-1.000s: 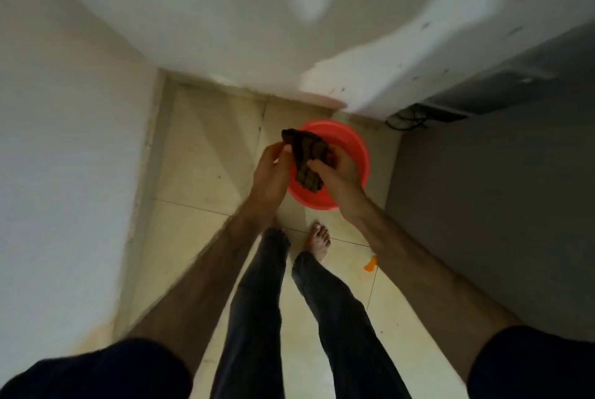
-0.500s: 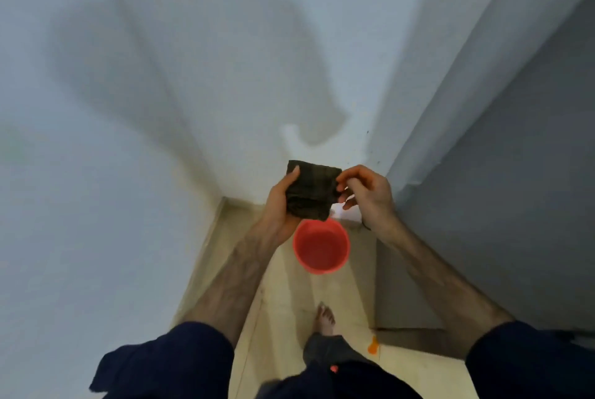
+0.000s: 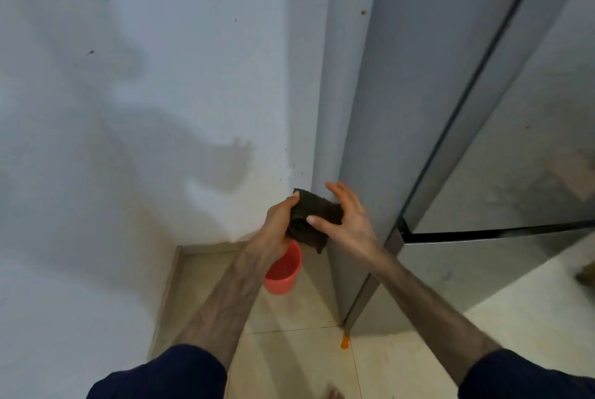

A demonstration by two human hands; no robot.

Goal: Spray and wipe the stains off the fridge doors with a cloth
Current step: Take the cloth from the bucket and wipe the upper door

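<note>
Both hands hold a dark cloth (image 3: 310, 218) in front of the body, near the left side of the fridge (image 3: 418, 109). The left hand (image 3: 278, 221) grips the cloth from the left, with its fingers curled around the bunched lower part and the thumb pressed on the top edge. The right hand (image 3: 346, 221) takes it from the right: the thumb lies across the front of the cloth, while the other fingers are spread and reach behind it, so the cloth is pinched between them. A loose corner of the cloth hangs down below the hands. The cloth does not touch the fridge doors; it is in the air beside the grey side panel. Below the hands a red bucket (image 3: 283, 273) stands on the tiled floor (image 3: 289, 350), in the corner between the white wall (image 3: 128, 109) and the fridge, and the left forearm covers a part of it. The fridge doors are dark and shiny, and a black gap (image 3: 495, 233) runs between the upper door and the lower one. A small orange mark (image 3: 344, 341) lies on the floor at the bottom corner of the fridge. On the wall there are some small dark spots and the shadow of the person's arms. Dark blue sleeves (image 3: 161, 376) show at the bottom edge.
</note>
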